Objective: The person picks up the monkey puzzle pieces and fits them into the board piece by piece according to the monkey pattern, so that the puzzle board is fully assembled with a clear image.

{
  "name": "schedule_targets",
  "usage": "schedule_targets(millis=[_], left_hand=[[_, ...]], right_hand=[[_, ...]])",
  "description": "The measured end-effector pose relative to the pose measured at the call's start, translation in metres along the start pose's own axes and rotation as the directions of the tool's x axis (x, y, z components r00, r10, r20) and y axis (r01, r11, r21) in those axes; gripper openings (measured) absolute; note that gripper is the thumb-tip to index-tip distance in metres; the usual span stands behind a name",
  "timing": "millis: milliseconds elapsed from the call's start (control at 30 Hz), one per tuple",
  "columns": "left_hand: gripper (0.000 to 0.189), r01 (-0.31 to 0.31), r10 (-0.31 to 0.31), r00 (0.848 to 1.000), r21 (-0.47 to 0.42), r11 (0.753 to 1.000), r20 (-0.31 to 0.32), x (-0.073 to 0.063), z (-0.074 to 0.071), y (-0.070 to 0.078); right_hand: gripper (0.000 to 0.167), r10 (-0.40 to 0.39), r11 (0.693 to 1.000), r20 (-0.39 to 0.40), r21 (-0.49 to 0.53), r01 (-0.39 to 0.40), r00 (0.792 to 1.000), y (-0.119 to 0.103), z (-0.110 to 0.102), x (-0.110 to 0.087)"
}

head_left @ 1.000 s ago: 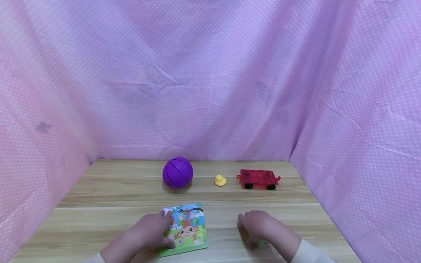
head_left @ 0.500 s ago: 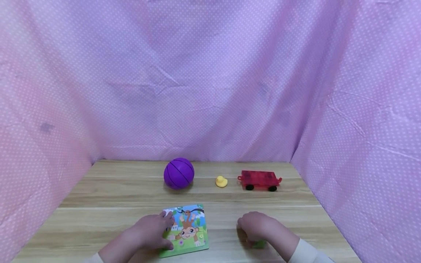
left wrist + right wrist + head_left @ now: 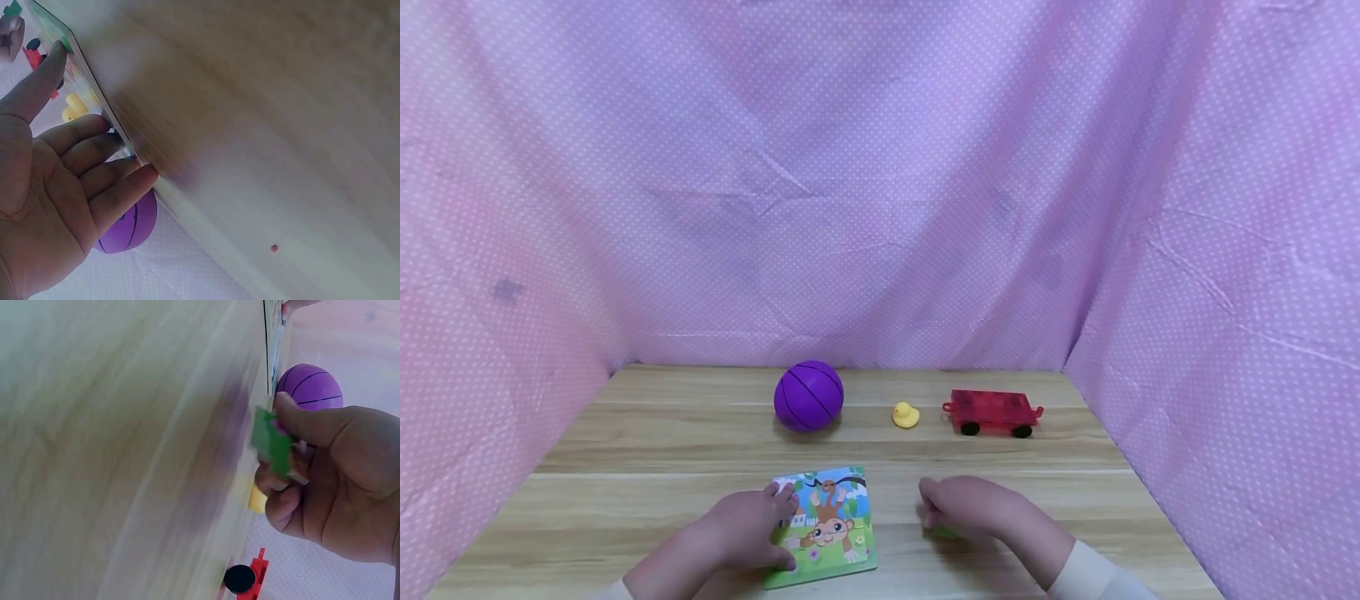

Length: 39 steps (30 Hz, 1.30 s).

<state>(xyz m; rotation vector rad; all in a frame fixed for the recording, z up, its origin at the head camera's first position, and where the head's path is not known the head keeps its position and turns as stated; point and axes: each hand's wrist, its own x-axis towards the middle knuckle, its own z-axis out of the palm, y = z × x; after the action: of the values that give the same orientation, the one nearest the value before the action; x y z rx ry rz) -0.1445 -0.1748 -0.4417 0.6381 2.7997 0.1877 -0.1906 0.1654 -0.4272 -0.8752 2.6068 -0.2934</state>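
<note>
A square monkey picture puzzle (image 3: pixel 835 546) with a green border lies on the table at front centre. My left hand (image 3: pixel 743 527) rests on its left side, fingers and thumb spread over the edge; in the left wrist view the fingers look fairly straight. To the right of the puzzle, just above the wood, my right hand (image 3: pixel 977 506) pinches a small green puzzle piece (image 3: pixel 272 442) between thumb and fingers. In the head view most of that piece is hidden under the hand. The right wrist view shows it slightly blurred, with a pink spot on it.
Behind the hands on the wooden table (image 3: pixel 647 450) stand a purple ball (image 3: pixel 808 397), a yellow toy duck (image 3: pixel 906 415) and a red toy wagon (image 3: pixel 994 410) with black wheels. Pink dotted cloth (image 3: pixel 880 208) hangs around the back and sides.
My right hand has moved left toward the puzzle with the green piece in its fingers. The left hand stays on the puzzle.
</note>
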Motion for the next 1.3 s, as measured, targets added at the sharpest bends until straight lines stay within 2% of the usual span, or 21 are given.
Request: schedule_targets(millis=[167,433,533,667,800,933,1067,1300], left_hand=[[0.084,0.006,-0.006,1.0,-0.005,1.0,0.011,0.0,0.0,-0.001],[0.084,0.026,-0.025,0.999,-0.019,0.999,0.02,0.0,0.0,-0.001],[0.084,0.021,-0.021,1.0,-0.012,1.0,0.014,0.001,0.001,-0.002],[0.084,0.011,-0.011,1.0,-0.005,1.0,0.002,0.001,0.002,-0.003],[0.085,-0.001,0.001,1.0,-0.007,1.0,-0.007,0.0,0.002,-0.003],[0.084,-0.005,0.005,1.0,-0.016,1.0,-0.001,-0.001,0.002,-0.004],[0.085,-0.002,0.002,1.0,-0.017,1.0,-0.013,-0.002,0.003,-0.004],[0.085,0.01,-0.01,0.999,-0.016,1.0,-0.037,-0.003,0.003,-0.002]], right_hand=[[0.007,-0.059,0.994,0.0,0.096,0.059,0.998,-0.004,0.004,0.013],[0.01,-0.195,0.976,-0.031,0.095,0.197,0.98,-0.026,0.0,0.029],[0.01,-0.254,0.963,-0.065,0.075,0.258,0.965,-0.037,0.0,0.036],[0.008,-0.354,0.934,-0.107,-0.004,0.356,0.929,-0.05,0.004,0.048],[0.008,-0.404,0.915,-0.097,-0.052,0.401,0.91,-0.062,0.011,0.06],[0.013,-0.402,0.915,-0.036,-0.061,0.399,0.915,-0.073,0.019,0.069],[0.015,-0.362,0.931,0.008,-0.045,0.362,0.932,-0.082,0.024,0.074],[0.015,-0.28,0.96,0.002,-0.021,0.28,0.96,-0.095,0.032,0.077]])
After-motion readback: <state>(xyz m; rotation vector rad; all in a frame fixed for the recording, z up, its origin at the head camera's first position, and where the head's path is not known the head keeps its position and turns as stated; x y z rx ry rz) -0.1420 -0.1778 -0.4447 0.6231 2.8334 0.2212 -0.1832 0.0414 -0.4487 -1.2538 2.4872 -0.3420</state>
